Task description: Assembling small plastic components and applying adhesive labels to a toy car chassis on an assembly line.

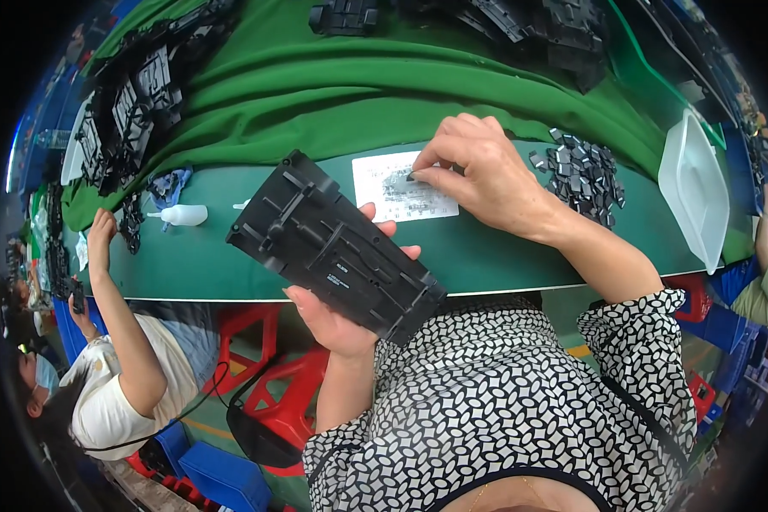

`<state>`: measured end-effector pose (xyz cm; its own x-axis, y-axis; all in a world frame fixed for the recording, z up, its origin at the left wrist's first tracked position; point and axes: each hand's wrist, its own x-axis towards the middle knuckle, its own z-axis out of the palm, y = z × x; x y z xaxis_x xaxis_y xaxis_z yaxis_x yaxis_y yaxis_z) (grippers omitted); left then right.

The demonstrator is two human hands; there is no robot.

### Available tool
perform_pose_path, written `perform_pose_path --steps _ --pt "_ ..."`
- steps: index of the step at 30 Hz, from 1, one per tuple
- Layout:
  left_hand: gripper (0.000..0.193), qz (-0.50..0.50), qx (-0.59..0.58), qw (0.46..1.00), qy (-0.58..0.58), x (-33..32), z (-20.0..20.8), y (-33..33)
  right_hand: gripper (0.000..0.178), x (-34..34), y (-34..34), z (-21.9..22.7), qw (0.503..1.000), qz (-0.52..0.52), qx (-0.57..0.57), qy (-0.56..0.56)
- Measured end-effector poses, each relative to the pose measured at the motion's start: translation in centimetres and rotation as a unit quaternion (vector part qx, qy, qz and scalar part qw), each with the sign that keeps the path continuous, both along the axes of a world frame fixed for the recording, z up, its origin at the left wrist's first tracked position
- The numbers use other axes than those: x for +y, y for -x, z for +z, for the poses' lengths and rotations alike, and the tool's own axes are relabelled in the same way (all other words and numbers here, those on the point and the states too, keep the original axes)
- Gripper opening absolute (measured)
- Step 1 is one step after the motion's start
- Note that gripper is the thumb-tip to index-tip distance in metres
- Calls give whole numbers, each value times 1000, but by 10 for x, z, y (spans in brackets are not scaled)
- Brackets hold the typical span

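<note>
My left hand (pixel 341 322) grips a long black moulded plastic part (pixel 337 247) with ribs and raised edges, held tilted over the table's near edge. Its fingertips show along the far side and the thumb along the near side. Over a white printed sheet (pixel 439 207) my right hand (pixel 478 166) pinches thumb and forefinger together. Something small and dark shows at those fingertips, too small to name. Right of that hand lies a heap of small black pieces (pixel 582 175) on the green table.
A white bottle (pixel 183 215) with a nozzle and a blue cloth (pixel 171 183) lie left. A white tray (pixel 693 188) stands at the right. Beyond the green cloth (pixel 316 94), more black parts (pixel 141 102) are piled. At the left a co-worker (pixel 136 367) sits near red stools (pixel 286 405).
</note>
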<state>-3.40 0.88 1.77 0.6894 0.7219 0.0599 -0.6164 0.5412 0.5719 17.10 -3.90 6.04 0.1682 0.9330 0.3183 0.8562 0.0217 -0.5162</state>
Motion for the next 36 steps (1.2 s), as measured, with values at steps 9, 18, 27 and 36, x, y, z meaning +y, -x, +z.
perform_pose_path --steps 9,18,27,36 --pt "87 -9 -103 994 31 0 -4 -2 6 -8 3 1 996 25 -65 -51" --pt "74 -6 -100 991 93 7 13 -13 9 -9 -2 7 982 51 -119 -136" --pt "62 26 7 998 55 13 31 -33 16 -30 -4 34 853 -44 514 -84" --pt "62 39 71 997 15 7 47 -53 34 -63 42 13 962 153 37 -222"
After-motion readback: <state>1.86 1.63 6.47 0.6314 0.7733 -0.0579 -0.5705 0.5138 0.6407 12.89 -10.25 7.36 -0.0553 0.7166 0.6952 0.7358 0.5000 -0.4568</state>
